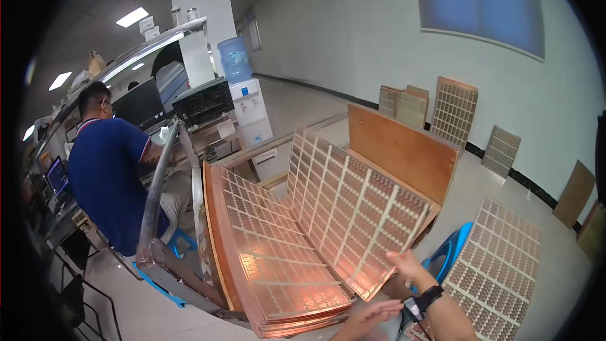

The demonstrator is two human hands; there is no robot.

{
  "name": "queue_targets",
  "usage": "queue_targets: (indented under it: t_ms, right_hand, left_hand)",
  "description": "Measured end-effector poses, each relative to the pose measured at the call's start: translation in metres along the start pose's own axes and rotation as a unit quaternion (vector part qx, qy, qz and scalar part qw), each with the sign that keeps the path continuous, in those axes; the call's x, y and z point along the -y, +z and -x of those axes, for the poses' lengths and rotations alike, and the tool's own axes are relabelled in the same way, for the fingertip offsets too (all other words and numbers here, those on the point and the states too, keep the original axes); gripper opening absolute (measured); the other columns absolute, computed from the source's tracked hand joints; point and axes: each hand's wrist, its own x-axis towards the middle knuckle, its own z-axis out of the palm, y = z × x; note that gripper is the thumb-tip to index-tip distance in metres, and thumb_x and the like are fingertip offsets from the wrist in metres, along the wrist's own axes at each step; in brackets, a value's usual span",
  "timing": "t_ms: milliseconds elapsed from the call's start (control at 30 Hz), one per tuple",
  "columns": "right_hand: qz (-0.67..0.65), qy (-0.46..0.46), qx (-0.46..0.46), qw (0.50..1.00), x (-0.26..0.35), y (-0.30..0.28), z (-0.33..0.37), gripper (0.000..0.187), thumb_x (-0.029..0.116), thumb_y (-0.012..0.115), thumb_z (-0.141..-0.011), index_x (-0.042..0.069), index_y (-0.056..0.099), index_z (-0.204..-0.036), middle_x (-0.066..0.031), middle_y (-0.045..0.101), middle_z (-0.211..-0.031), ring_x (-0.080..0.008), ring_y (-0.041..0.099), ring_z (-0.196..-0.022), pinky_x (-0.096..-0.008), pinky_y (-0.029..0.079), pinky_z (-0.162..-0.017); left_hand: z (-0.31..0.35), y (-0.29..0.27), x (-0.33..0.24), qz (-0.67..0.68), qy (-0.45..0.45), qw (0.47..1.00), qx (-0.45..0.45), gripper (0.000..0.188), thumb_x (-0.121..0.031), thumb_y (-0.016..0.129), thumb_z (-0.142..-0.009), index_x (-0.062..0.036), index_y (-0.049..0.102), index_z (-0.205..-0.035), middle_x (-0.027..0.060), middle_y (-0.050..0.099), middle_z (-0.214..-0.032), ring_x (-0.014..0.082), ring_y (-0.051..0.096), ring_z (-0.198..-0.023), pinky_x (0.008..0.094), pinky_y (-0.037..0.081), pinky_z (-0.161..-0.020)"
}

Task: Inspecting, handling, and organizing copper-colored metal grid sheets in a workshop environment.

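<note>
My right hand (pixel 409 269), with a black watch on its wrist, grips the near lower edge of a copper circuit board panel (pixel 353 215). That panel stands tilted, its face patterned with rows of small cells between pale strips. To its left leans a thick stack of similar copper panels (pixel 278 265), and light glints off the front one. My left hand (pixel 374 317) is just below the held panel's near corner, fingers stretched out, with nothing in it. Another patterned panel (pixel 499 259) leans beside a blue plastic stool (pixel 451 252) on my right.
A brown board (pixel 401 155) stands upright behind the panels. On the left are a metal frame (pixel 158 202) and a seated person in a blue shirt (pixel 113 177) by monitors. A water dispenser (pixel 251 110) stands farther back. Several panels (pixel 454 110) lean along the right wall.
</note>
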Motion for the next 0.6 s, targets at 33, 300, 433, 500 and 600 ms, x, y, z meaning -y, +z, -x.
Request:
queue_targets:
  t_ms: [33,300,433,500,600]
  right_hand:
    - [0.080,-0.010,-0.053,0.995,-0.004,0.017,-0.001,0.035,0.008,0.057,-0.086,0.000,0.047,-0.119,-0.0053,0.057,-0.108,-0.0134,0.055,-0.091,-0.0287,0.044,-0.083]
    - [0.165,-0.053,0.141,0.975,-0.011,0.115,0.037,0.054,0.025,0.059,-0.086,0.004,0.039,-0.132,-0.0101,0.053,-0.119,-0.0150,0.051,-0.105,-0.0268,0.044,-0.086]
    - [0.125,-0.059,0.341,0.930,-0.020,0.147,0.055,0.067,0.028,0.056,-0.088,0.009,0.020,-0.141,-0.0132,0.036,-0.138,-0.0210,0.038,-0.124,-0.0312,0.034,-0.100]
    - [0.211,-0.071,0.380,0.898,-0.024,0.145,0.061,0.068,0.032,0.054,-0.089,0.010,0.017,-0.142,-0.0140,0.032,-0.140,-0.0222,0.036,-0.126,-0.0322,0.031,-0.101]
    - [0.277,-0.203,0.310,0.887,-0.035,0.124,0.078,0.060,0.028,0.049,-0.091,0.008,0.021,-0.140,-0.0193,0.035,-0.138,-0.0298,0.033,-0.128,-0.0371,0.027,-0.104]
  left_hand:
    - [0.005,0.000,0.004,0.001,-0.012,1.000,0.014,0.041,-0.018,0.043,-0.094,-0.0019,0.037,-0.131,0.0145,0.047,-0.128,0.0248,0.047,-0.117,0.0348,0.038,-0.097]
    - [0.025,0.053,-0.033,0.031,-0.034,0.995,0.088,0.031,-0.013,0.045,-0.093,0.0005,0.049,-0.121,0.0088,0.057,-0.113,0.0144,0.055,-0.099,0.0294,0.043,-0.087]
    - [0.019,0.074,-0.048,-0.114,0.010,0.981,0.158,0.029,-0.015,0.048,-0.092,0.0008,0.053,-0.116,0.0095,0.058,-0.110,0.0146,0.055,-0.098,0.0294,0.044,-0.085]
    - [0.019,0.072,-0.056,-0.115,-0.009,0.976,0.186,0.030,-0.017,0.047,-0.092,0.0012,0.053,-0.115,0.0098,0.058,-0.109,0.0152,0.055,-0.099,0.0293,0.044,-0.085]
    - [0.021,0.068,-0.059,-0.048,-0.090,0.982,0.161,0.034,-0.022,0.046,-0.094,0.0018,0.050,-0.118,0.0100,0.059,-0.108,0.0166,0.055,-0.100,0.0299,0.045,-0.084]
